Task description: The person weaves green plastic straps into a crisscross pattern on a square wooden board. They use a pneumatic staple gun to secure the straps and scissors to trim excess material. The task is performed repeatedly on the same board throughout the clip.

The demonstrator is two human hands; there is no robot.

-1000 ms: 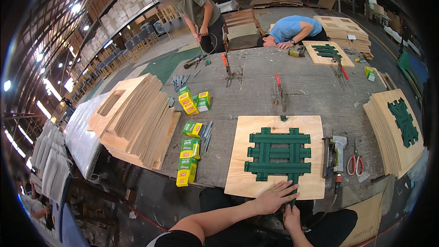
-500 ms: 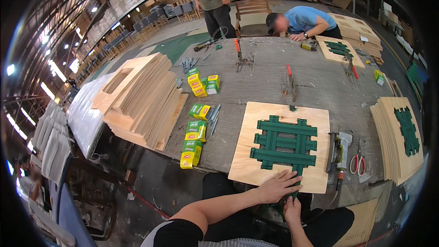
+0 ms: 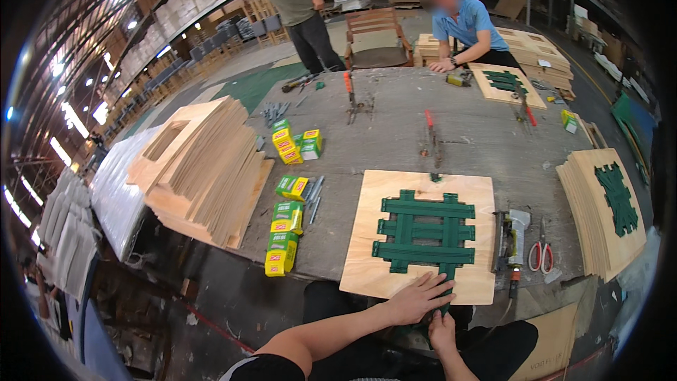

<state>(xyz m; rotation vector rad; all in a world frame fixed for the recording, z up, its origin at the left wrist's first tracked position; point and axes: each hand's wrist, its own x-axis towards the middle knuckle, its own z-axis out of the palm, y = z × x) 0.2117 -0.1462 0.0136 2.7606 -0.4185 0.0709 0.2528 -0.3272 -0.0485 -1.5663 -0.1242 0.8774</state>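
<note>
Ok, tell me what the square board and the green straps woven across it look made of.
Square board: probably plywood, pale and unfinished, faint grain showing. Green straps: seemingly fabric webbing, matte, flat bands interlaced over and under; left hand presses on one, right hand grips its end.

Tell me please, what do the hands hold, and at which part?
The right hand grips the near end of a green strap below the plywood board's edge; the left hand presses flat there.

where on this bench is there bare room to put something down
Free: the grey bench top between the plywood panel with green webbing and the red-handled clamps. Crowded: right of the panel, with stapler and scissors; left, with the green and yellow boxes and stacked frames.
</note>
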